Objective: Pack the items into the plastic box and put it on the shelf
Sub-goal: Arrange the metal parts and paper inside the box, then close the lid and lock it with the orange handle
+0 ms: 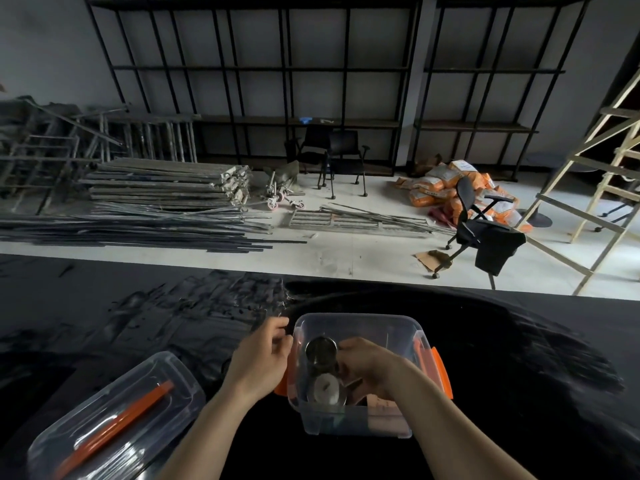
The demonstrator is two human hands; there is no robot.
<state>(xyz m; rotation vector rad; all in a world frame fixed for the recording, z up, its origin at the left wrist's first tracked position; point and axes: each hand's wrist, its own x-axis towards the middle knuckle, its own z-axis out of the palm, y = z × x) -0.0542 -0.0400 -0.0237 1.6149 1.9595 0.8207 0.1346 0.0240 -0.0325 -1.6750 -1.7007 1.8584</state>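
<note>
A clear plastic box (360,322) with orange latches stands on the black table in front of me. Inside lie a round metal tin (321,349), a pale disc (326,389) and a brownish packet (382,408). My right hand (367,363) reaches into the box, fingers closed on the metal tin. My left hand (263,358) rests against the box's left wall, fingers curled at the rim. The box's clear lid (114,417) with an orange handle lies upside down at the lower left.
The black table (519,358) stretches wide to both sides. Beyond its far edge are black metal shelves (298,123) on the wall, stacked metal bars (166,188), office chairs (481,233), orange sacks (440,185) and a wooden ladder (602,181) at the right.
</note>
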